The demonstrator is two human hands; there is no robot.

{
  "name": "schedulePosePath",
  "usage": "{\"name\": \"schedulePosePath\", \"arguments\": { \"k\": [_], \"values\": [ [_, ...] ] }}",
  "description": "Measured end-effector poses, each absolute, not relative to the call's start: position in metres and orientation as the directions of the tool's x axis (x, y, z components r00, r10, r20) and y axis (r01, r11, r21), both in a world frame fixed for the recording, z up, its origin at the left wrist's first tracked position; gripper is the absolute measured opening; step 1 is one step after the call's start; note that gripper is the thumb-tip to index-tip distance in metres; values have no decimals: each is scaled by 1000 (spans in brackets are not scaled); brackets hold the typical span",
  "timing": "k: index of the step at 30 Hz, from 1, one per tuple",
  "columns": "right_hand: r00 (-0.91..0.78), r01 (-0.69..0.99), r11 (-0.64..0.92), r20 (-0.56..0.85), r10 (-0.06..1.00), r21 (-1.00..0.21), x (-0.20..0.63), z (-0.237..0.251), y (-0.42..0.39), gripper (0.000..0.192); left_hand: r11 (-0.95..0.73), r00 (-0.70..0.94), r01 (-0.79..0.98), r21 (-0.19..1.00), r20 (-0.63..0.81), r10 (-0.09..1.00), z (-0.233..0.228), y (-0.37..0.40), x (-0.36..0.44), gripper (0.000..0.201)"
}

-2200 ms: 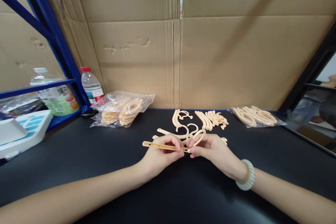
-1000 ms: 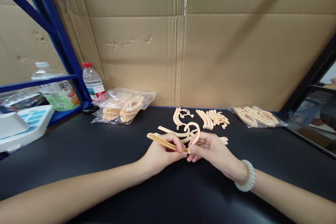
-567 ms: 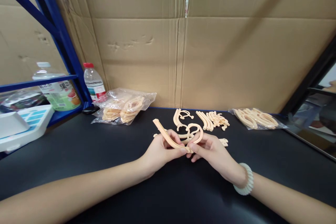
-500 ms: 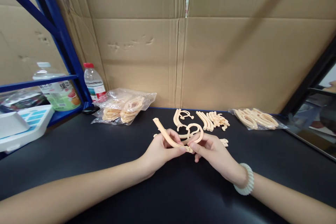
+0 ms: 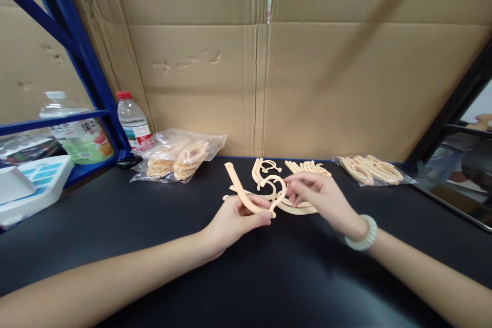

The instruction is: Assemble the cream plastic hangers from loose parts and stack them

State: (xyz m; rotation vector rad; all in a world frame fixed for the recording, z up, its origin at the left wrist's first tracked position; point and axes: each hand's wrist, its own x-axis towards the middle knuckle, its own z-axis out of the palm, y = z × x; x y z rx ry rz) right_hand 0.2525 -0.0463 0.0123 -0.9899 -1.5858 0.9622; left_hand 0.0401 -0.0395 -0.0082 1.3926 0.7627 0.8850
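My left hand (image 5: 238, 219) pinches a beige curved hanger arm (image 5: 236, 182) near its lower end. At that end a hanger hook (image 5: 283, 190) meets the arm and curls up to the right; my thumb hides part of the joint. To the right of the hook, my right hand (image 5: 328, 202) is in the air, slightly blurred, with loosely bent fingers and nothing visible in them. Behind and below it lie an assembled-looking hanger (image 5: 295, 210), partly covered by the hands, and a row of loose arms and hooks (image 5: 303, 166).
More beige parts (image 5: 257, 169) lie at the back middle of the black table (image 5: 246, 277). Bagged parts stand at the back left (image 5: 180, 156) and back right (image 5: 371, 170). A red-capped bottle (image 5: 134, 123), a blue frame (image 5: 73, 51) and a cardboard wall (image 5: 200, 87) border the table.
My right hand has let go of the hook and moved right and up, towards the loose parts. My left hand still holds the arm, the hook now turned differently.
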Motion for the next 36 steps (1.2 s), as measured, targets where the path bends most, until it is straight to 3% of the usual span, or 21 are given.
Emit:
{"name": "schedulePosePath", "arguments": {
  "k": [3, 6, 9, 12, 18, 22, 25, 27, 31, 36],
  "values": [
    [-78, 411, 454, 465, 882, -791, 281, 16, -28, 25, 0, 445, -79, 997, 36, 895, -8, -39, 39, 19],
    [-265, 719, 550, 564, 782, -424, 301, 7, -10, 14, 27, 419, -116, 993, 24, 908, -7, -38, 40, 20],
    [-444, 774, 601, 505, 740, -200, 309, -5, 3, 17, 41, 414, -145, 989, 23, 910, -6, -38, 41, 20],
    [-494, 767, 622, 476, 728, -155, 308, -12, 12, 18, 49, 418, -163, 985, 24, 908, -6, -38, 42, 22],
    [-474, 741, 640, 515, 714, -205, 306, -10, 15, 16, 99, 453, -188, 977, -3, 891, -4, -37, 41, 25],
    [-274, 681, 595, 605, 747, -426, 301, 0, 2, 17, 160, 490, -243, 957, -21, 872, -3, -36, 40, 24],
    [-88, 512, 516, 556, 827, -687, 290, 10, -15, 21, 169, 502, -270, 948, -11, 865, -3, -36, 39, 25],
    [-35, 345, 502, 524, 851, -793, 279, 14, -30, 22, 158, 499, -275, 949, 0, 867, -3, -36, 39, 25],
    [9, 72, 461, 463, 887, -885, 255, 14, -54, 24, 122, 495, -276, 954, 32, 868, -3, -37, 39, 25],
    [56, -23, 378, 377, 925, -925, 240, 7, -63, 23, 84, 503, -265, 960, 63, 862, -3, -37, 40, 24]
  ]
}}
